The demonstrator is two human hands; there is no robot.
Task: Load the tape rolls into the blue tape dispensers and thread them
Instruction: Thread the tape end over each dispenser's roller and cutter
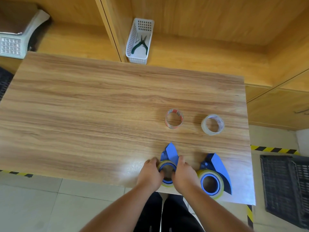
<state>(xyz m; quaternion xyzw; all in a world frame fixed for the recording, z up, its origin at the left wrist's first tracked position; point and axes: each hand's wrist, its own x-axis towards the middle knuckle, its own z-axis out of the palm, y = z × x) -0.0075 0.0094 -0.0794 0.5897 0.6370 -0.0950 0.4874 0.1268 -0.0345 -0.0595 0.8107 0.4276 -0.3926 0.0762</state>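
Two blue tape dispensers lie near the table's front edge. The left dispenser (pixel 170 153) carries a yellowish tape roll (pixel 167 164), and both my hands clasp that roll: my left hand (pixel 151 173) on its left side, my right hand (pixel 184 174) on its right. The right dispenser (pixel 219 166) lies untouched with a yellowish tape roll (pixel 211 183) seated on its hub. Farther back lie two loose rolls: a thin, nearly used-up clear roll with a red-printed core (pixel 173 118) and a whitish clear roll (pixel 212 124).
The wooden table (pixel 100 106) ends just under my hands. A white basket (pixel 139 41) holding pliers sits on the shelf behind. A black crate (pixel 286 186) stands on the floor at the right, beside yellow-black floor tape.
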